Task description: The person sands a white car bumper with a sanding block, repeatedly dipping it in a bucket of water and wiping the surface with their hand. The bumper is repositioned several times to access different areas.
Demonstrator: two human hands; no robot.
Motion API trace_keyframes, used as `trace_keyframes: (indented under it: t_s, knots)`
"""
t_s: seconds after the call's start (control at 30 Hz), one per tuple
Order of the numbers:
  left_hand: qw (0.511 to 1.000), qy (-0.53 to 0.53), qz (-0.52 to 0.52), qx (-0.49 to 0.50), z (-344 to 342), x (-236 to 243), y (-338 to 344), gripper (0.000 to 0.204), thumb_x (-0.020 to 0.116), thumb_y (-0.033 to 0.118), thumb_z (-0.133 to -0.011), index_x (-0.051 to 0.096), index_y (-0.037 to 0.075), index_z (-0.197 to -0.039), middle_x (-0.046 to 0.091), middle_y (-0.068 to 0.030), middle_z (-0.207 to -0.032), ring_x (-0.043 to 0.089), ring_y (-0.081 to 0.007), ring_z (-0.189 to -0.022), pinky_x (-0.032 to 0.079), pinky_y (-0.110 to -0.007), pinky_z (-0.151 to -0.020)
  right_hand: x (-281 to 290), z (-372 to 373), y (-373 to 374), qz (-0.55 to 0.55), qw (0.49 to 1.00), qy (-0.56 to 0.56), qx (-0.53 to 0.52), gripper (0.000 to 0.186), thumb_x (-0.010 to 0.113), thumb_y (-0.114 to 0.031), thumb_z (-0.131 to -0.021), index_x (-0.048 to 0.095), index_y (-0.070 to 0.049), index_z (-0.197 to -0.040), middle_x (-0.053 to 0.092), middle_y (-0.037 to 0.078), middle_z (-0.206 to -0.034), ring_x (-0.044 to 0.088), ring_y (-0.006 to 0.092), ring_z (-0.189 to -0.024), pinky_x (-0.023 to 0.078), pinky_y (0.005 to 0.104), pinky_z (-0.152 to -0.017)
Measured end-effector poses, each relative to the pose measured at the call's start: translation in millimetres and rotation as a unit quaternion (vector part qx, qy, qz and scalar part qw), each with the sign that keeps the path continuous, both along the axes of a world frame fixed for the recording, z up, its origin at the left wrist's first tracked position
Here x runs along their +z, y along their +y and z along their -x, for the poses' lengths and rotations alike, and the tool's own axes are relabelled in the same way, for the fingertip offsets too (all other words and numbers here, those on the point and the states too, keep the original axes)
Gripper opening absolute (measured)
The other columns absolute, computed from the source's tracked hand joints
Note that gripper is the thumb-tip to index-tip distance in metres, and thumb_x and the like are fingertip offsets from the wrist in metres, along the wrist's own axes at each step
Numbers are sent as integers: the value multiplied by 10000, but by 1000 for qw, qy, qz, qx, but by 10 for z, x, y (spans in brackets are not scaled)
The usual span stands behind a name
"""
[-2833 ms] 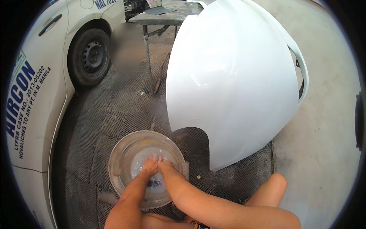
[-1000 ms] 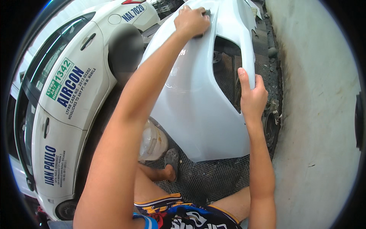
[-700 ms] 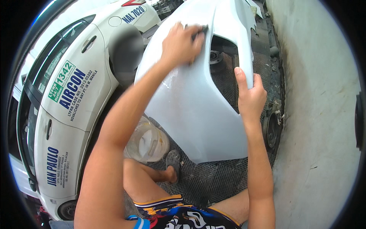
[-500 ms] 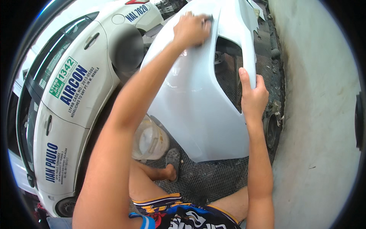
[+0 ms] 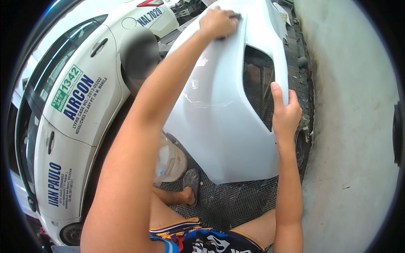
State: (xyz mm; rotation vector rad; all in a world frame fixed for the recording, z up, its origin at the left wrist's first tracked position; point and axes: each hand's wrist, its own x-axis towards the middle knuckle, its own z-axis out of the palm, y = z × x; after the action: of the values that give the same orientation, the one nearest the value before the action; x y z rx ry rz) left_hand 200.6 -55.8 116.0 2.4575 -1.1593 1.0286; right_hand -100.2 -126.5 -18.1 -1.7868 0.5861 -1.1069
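A large glossy white car bumper (image 5: pixel 228 139) fills the middle of the view, with an opening near its right side. My left hand (image 5: pixel 217 23) lies on the far part of its surface, fingers closed over a dark, flat pad (image 5: pixel 237 16). Most of that pad is hidden under the fingers, so its exact kind is unclear. On the right, my right hand (image 5: pixel 287 111) grips the narrow white strip beside the opening, thumb on the inner side and fingers wrapped around the outer edge.
A white car (image 5: pixel 84 101) with lettering stands on the left. Below my left forearm is a whitish bucket (image 5: pixel 173 162), near a foot in a grey clog (image 5: pixel 191 185). Dark textured matting (image 5: pixel 232 202) covers the floor. A pale wall (image 5: pixel 346 126) runs along the right.
My left hand has slid farther away along the bumper with the pad. The bumper and my right hand appear slightly more to the right and lower in view; the right hand keeps its grip.
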Motion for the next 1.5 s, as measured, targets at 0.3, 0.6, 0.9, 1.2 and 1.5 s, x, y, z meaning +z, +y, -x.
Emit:
trace_keyframes:
  t_s: [0.3, 0.6, 0.9, 1.2, 1.5]
  knots:
    - [992, -60, -11, -115, 1116, -543, 1205, 423, 711, 166, -916, 748, 306, -1313, 689, -150, -1213, 632, -312, -1056, 538, -434, -910, 2, 14, -11, -10, 1000, 10, 19, 636, 664, -606, -969, 703, 28, -952, 689, 124, -722, 671, 231, -646, 527, 363, -645]
    - [991, 20, 51, -125, 1409, -415, 1021, 419, 619, 71, -939, 774, 282, -1266, 690, -104, -1325, 633, -323, -1157, 477, -450, -1064, 6, 18, -23, -9, 1000, 15, 14, 645, 650, -616, -974, 708, 26, -942, 675, 124, -716, 660, 207, -653, 524, 359, -642]
    - [980, -38, 123, -151, 174, -317, 799, 440, 632, 122, -875, 781, 332, -1233, 749, -72, -1114, 673, -328, -1071, 541, -426, -939, 2, 7, -24, -7, 1000, -1, 19, 632, 660, -607, -971, 713, 23, -946, 670, 113, -701, 656, 199, -656, 527, 354, -651]
    - [989, -50, 136, 0, 217, -218, 498, 285, 670, 488, -969, 784, 342, -1186, 703, -71, -1198, 614, -311, -1178, 456, -498, -1013, -15, 3, -40, 1, 1000, 11, 13, 681, 635, -648, -967, 701, 28, -916, 670, 122, -704, 663, 220, -658, 531, 362, -655]
    - [960, -124, 81, -238, 1419, -870, 1564, 277, 784, 245, -846, 815, 334, -1107, 709, -79, -1151, 621, -282, -974, 441, -413, -843, 2, -1, -19, -11, 1000, 7, 11, 643, 640, -614, -981, 707, 24, -935, 670, 115, -710, 652, 209, -659, 519, 371, -647]
